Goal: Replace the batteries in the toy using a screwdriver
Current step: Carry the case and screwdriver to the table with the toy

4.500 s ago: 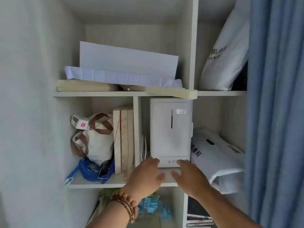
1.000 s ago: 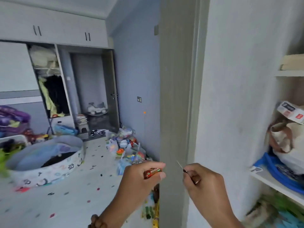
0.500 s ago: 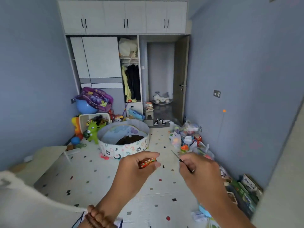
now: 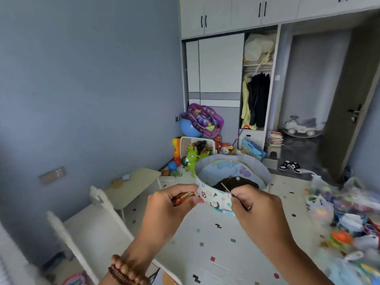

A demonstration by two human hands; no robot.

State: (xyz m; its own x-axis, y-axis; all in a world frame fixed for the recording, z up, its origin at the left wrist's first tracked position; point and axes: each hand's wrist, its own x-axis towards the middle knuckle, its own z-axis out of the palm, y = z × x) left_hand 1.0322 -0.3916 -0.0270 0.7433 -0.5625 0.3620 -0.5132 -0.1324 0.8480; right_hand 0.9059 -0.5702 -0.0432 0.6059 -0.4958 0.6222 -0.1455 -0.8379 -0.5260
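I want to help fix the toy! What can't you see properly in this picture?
- Batteries: the left hand covers part of them, so their number is unclear.
- Screwdriver: only the thin shaft shows; the right hand hides the handle.
- Pile of toys at the right edge: blurred and cut off.
- Inside the round play pen: its wall and both hands hide the dark thing within.
- Which toy needs batteries: cannot tell.

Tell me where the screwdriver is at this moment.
In the head view, the screwdriver is pinched in the right hand, centre frame, tip pointing up-left over the round play pen's near wall.
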